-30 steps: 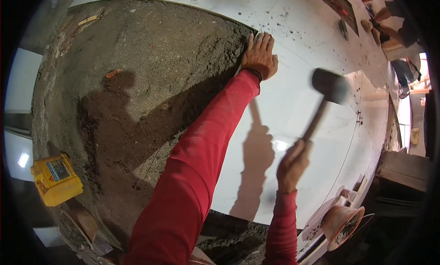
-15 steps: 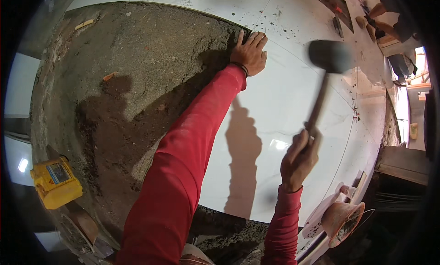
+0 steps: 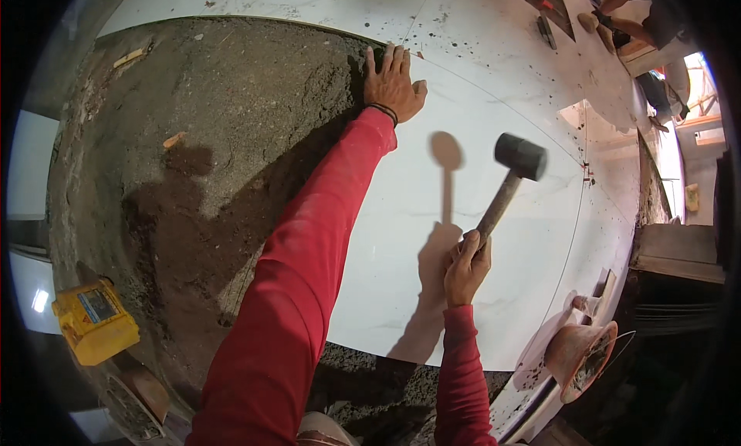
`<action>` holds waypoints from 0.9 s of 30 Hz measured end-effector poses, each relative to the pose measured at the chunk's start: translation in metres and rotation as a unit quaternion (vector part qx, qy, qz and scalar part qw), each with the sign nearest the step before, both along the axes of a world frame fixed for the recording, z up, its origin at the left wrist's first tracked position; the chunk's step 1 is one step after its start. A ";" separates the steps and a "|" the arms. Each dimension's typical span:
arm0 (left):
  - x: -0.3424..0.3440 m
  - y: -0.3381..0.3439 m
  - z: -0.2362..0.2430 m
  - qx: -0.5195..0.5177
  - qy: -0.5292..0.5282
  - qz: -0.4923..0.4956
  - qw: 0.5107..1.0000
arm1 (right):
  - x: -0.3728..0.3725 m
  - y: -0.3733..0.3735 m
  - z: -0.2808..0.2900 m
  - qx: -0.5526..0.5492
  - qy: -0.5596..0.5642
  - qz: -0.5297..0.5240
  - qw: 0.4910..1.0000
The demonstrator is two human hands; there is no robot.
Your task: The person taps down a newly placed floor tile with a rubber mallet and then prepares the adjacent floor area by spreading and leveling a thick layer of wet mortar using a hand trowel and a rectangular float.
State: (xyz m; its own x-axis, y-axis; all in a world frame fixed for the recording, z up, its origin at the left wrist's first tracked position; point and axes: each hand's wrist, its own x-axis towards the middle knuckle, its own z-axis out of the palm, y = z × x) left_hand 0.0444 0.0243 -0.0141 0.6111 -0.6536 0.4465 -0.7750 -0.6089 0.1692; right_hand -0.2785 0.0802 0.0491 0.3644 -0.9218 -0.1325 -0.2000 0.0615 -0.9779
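My right hand (image 3: 468,270) is wrapped round the wooden handle of a rubber mallet (image 3: 520,157), whose dark head is raised over a large white marble-look tile (image 3: 386,238). The mallet's shadow falls on the tile to its left. At the far left corner of that tile, my left hand (image 3: 395,87) lies with its fingers spread, resting across the edge where the tile meets grey mortar (image 3: 255,83). It holds nothing. The mortar bed stretches to the left of the tile, rough and partly in my shadow.
A yellow cut-open container (image 3: 96,322) stands at the left, above a bucket (image 3: 143,396). Another mortar-stained bucket (image 3: 575,357) lies tilted at the right. Laid white tiles (image 3: 309,2) border the far side. Another person's legs (image 3: 629,29) show at the far right.
The mallet has come down and a little left, its head now nearer the tile. My left hand stays on the tile's corner as the whole view shifts slightly.
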 end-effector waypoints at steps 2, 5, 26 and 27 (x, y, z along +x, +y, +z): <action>0.001 0.001 0.000 0.004 -0.015 0.004 1.000 | -0.006 -0.004 -0.007 0.099 -0.006 -0.005 0.995; 0.006 -0.001 0.008 0.047 -0.019 -0.009 0.999 | -0.006 -0.012 -0.017 0.107 0.022 -0.039 0.993; -0.034 0.015 0.003 0.111 -0.091 -0.040 0.989 | -0.005 -0.024 0.001 -0.013 0.094 -0.003 0.995; -0.038 0.023 0.002 0.123 -0.049 -0.045 0.990 | -0.003 -0.030 0.010 -0.006 0.153 0.031 0.988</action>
